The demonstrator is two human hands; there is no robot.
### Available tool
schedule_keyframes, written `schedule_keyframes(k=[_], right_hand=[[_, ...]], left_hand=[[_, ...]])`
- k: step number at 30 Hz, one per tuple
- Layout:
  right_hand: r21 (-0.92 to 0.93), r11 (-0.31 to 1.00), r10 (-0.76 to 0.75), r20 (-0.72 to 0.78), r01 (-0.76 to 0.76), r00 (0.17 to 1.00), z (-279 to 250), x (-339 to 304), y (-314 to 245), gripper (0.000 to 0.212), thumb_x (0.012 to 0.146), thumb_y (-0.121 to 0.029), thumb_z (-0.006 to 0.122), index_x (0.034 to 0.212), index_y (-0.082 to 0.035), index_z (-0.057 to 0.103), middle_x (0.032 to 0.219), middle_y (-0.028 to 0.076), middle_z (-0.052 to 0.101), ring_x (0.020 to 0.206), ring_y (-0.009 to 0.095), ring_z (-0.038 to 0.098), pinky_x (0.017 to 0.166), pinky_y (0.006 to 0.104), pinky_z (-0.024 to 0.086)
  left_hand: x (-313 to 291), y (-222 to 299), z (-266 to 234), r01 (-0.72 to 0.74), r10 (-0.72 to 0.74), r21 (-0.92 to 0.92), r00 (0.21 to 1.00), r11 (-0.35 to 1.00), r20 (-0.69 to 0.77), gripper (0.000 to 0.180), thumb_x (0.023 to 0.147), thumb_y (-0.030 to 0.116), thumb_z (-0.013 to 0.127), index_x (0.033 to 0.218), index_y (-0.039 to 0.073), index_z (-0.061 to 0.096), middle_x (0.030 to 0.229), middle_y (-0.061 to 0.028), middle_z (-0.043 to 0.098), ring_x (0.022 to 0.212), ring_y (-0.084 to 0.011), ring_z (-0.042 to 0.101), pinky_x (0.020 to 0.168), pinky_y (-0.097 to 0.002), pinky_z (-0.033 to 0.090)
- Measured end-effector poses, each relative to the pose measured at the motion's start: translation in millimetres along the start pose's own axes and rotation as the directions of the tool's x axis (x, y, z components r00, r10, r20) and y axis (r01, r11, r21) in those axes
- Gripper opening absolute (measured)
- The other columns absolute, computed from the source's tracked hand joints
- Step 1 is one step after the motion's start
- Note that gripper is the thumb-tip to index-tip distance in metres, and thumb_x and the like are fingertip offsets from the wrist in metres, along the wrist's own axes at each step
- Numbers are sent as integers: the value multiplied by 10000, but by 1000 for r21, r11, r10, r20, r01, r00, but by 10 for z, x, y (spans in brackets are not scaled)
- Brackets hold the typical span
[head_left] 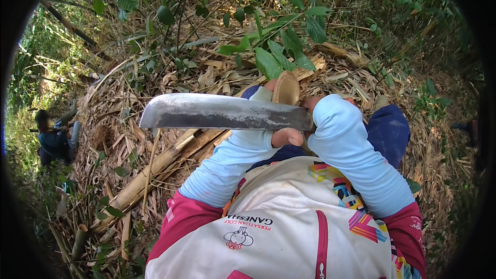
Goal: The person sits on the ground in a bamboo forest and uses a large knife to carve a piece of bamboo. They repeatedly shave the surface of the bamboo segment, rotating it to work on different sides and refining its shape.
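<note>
Dry leaves (121,119) are strewn about; the machete (222,113) is held crosswise before the body by the right hand's (312,102) curled fingers; the left hand (287,137) is partly covered by the blade, thumb extended, its hold near the tan wood (287,89) cannot be told

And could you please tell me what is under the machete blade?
Beneath the blade are the left hand, its thumb showing, and dry leaves; the palm and anything else covered cannot be seen.

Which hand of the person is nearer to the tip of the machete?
Left. The left hand is partly behind the machete, to the right of its tip; the right hand is farther right, at the opposite end.
</note>
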State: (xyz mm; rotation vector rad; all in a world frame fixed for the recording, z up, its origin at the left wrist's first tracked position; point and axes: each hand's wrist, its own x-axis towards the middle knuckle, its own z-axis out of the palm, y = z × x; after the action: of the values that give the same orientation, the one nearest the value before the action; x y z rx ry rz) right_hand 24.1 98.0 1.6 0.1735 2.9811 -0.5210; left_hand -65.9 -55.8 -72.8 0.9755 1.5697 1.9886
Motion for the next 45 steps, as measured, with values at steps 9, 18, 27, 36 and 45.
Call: schedule_keyframes(k=[9, 18, 27, 36, 45], right_hand=[[38, 999, -35, -70, 38, 997, 100, 52, -148, 454, 717, -154, 664, 1162, -166, 578, 935, 106, 675, 883, 338, 649, 758, 470, 461], [233, 965, -53, -276, 121, 960, 218, 91, -162, 326, 681, -68, 689, 1002, -58, 637, 839, 178, 651, 805, 369, 651, 695, 428, 515], [254, 966, 26, -307, 55, 951, 356, 182, -62, 263, 722, -107, 698, 976, -64, 644, 854, 192, 669, 834, 379, 660, 709, 421, 521], [224, 972, 115, -205, -67, 972, 337, 238, -71, 253, 760, -140, 667, 997, -67, 616, 891, 196, 669, 871, 381, 652, 740, 433, 514], [260, 950, 211, -121, -174, 970, 361, 339, -76, 298, 800, -190, 648, 1072, -73, 620, 975, 188, 680, 945, 373, 652, 802, 429, 518]], left_hand=[[-55, -20, -16, -48, 36, -86, 989, 995, -144, 1029, 570, 626, 867, 1244, -15, 425, 1020, -39, 547, 902, -132, 537, 769, -273, 460], [-37, 32, 116, -22, -19, -135, 954, 991, -298, 883, 641, 639, 817, 1128, -21, 490, 928, -27, 549, 836, -126, 534, 715, -274, 451], [59, -178, 212, -151, 140, 0, 914, 989, -381, 760, 760, 572, 762, 1155, -17, 489, 941, -17, 550, 836, -119, 523, 726, -260, 439], [125, -335, 180, -133, 112, -25, 910, 991, -399, 629, 819, 512, 735, 1116, 5, 512, 920, 1, 547, 828, -101, 506, 727, -239, 418], [216, -386, 246, -166, 101, -76, 840, 983, -534, 547, 854, 425, 733, 1118, -3, 518, 957, -4, 561, 844, -92, 520, 760, -223, 422]])
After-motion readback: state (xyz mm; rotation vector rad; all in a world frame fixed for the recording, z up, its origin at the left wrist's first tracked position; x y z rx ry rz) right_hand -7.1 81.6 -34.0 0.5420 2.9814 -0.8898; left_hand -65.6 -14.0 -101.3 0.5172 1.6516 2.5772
